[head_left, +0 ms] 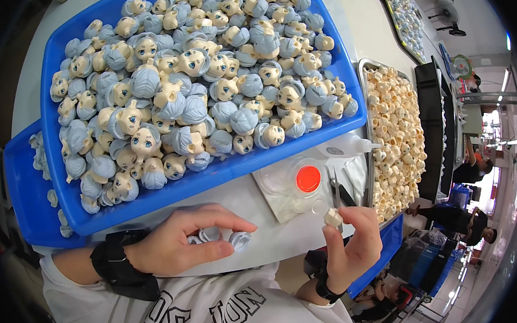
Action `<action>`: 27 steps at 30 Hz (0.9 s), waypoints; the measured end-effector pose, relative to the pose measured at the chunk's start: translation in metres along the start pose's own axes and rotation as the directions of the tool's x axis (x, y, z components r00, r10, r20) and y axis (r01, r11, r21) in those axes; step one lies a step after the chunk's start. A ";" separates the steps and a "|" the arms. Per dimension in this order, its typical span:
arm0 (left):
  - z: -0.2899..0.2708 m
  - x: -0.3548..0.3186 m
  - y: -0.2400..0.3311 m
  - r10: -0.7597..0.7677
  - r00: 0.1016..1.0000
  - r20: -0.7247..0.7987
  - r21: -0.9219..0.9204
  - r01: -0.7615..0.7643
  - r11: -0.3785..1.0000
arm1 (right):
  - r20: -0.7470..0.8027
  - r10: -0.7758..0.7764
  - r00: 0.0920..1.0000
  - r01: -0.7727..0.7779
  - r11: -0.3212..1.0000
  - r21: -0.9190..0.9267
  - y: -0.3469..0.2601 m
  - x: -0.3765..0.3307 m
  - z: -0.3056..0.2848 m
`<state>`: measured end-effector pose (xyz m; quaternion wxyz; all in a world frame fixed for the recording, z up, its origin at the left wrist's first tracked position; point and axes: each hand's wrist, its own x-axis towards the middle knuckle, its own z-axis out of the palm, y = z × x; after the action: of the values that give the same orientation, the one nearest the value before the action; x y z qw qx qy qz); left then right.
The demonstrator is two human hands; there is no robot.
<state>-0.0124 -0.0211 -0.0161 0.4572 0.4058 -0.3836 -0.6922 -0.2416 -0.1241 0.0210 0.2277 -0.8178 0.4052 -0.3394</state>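
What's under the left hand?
Pale blue curved pieces show beside the left hand, in the space between its thumb and forefinger. Whatever lies directly beneath the palm is covered, so a full count isn't possible.

And out to my right, a long black tray, a dark fan beyond, a co-worker in dark clothes!

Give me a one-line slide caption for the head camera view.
Right hand pinching a small cream part, left hand at pale blue pieces, near a blue tray of doll heads.
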 end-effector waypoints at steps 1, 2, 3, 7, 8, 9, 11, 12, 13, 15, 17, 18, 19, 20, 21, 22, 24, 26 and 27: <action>0.000 0.000 0.001 -0.002 1.000 -0.004 -0.021 0.002 1.000 | -0.019 0.012 1.000 -0.011 0.998 0.059 -0.002 -0.002 0.000; 0.001 0.000 0.000 0.000 1.000 -0.008 -0.027 0.000 1.000 | 0.002 -0.025 1.000 0.025 0.986 0.167 -0.004 -0.004 0.001; 0.001 0.000 -0.002 0.003 1.000 -0.012 -0.032 -0.003 0.999 | 0.006 -0.042 0.999 0.038 0.946 0.321 -0.009 -0.005 0.006; 0.000 -0.001 -0.002 -0.023 0.999 -0.024 -0.047 0.022 0.999 | 0.181 -0.153 0.971 0.068 0.911 0.406 -0.021 -0.009 0.024; 0.000 -0.001 -0.002 -0.014 1.000 -0.023 -0.050 0.013 0.999 | 0.199 -0.164 0.966 0.073 0.914 0.399 -0.024 -0.010 0.027; 0.000 0.000 -0.003 -0.005 1.000 -0.022 -0.053 0.004 0.999 | 0.218 -0.175 0.960 0.078 0.917 0.392 -0.026 -0.010 0.029; 0.000 0.000 -0.003 0.004 1.000 -0.024 -0.063 -0.005 0.998 | 0.224 -0.198 0.954 0.112 0.931 0.347 -0.031 -0.009 0.032; 0.000 -0.001 -0.003 0.003 1.000 -0.027 -0.071 -0.005 0.997 | 0.232 -0.202 0.951 0.119 0.937 0.329 -0.032 -0.009 0.032; 0.000 -0.001 -0.003 0.003 1.000 -0.029 -0.079 -0.005 0.997 | 0.239 -0.205 0.949 0.125 0.942 0.311 -0.033 -0.009 0.033; -0.001 -0.001 -0.003 -0.019 1.000 -0.023 -0.067 0.017 0.998 | 0.280 -0.200 0.939 0.118 0.952 0.284 -0.032 -0.008 0.035; -0.001 -0.002 -0.003 -0.045 0.999 -0.007 -0.062 0.044 0.997 | 0.333 -0.200 0.921 0.110 0.956 0.271 -0.032 -0.008 0.036; -0.001 -0.003 -0.004 -0.060 0.998 0.005 -0.063 0.060 0.996 | 0.366 -0.204 0.908 0.105 0.956 0.272 -0.033 -0.007 0.035; -0.001 -0.003 -0.004 -0.075 0.997 0.017 -0.063 0.076 0.995 | 0.397 -0.208 0.894 0.101 0.957 0.274 -0.033 -0.008 0.034; -0.001 -0.003 -0.004 -0.056 0.998 0.007 -0.046 0.056 0.997 | 0.389 -0.210 0.897 0.112 0.959 0.261 -0.034 -0.008 0.034; -0.001 -0.003 -0.004 -0.037 0.999 -0.004 -0.029 0.037 0.999 | 0.381 -0.213 0.900 0.123 0.961 0.248 -0.035 -0.009 0.035; -0.001 -0.002 -0.005 -0.018 1.000 -0.015 -0.012 0.018 1.000 | 0.372 -0.216 0.902 0.133 0.963 0.236 -0.035 -0.009 0.035; -0.001 -0.003 -0.008 -0.002 1.000 -0.012 -0.010 0.002 1.000 | 0.368 -0.236 0.899 0.170 0.964 0.204 -0.036 -0.008 0.036; 0.000 -0.003 -0.012 0.004 1.000 -0.026 -0.033 -0.004 0.999 | 0.376 -0.235 0.896 0.179 0.967 0.179 -0.038 -0.007 0.038; 0.001 -0.003 -0.014 0.001 0.999 -0.041 -0.057 -0.004 0.998 | 0.385 -0.225 0.895 0.170 0.971 0.171 -0.040 -0.007 0.039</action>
<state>-0.0171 -0.0141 -0.0272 0.4772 0.4061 -0.3548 -0.6939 -0.1950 -0.0918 0.0186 0.3241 -0.8898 0.2412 -0.2121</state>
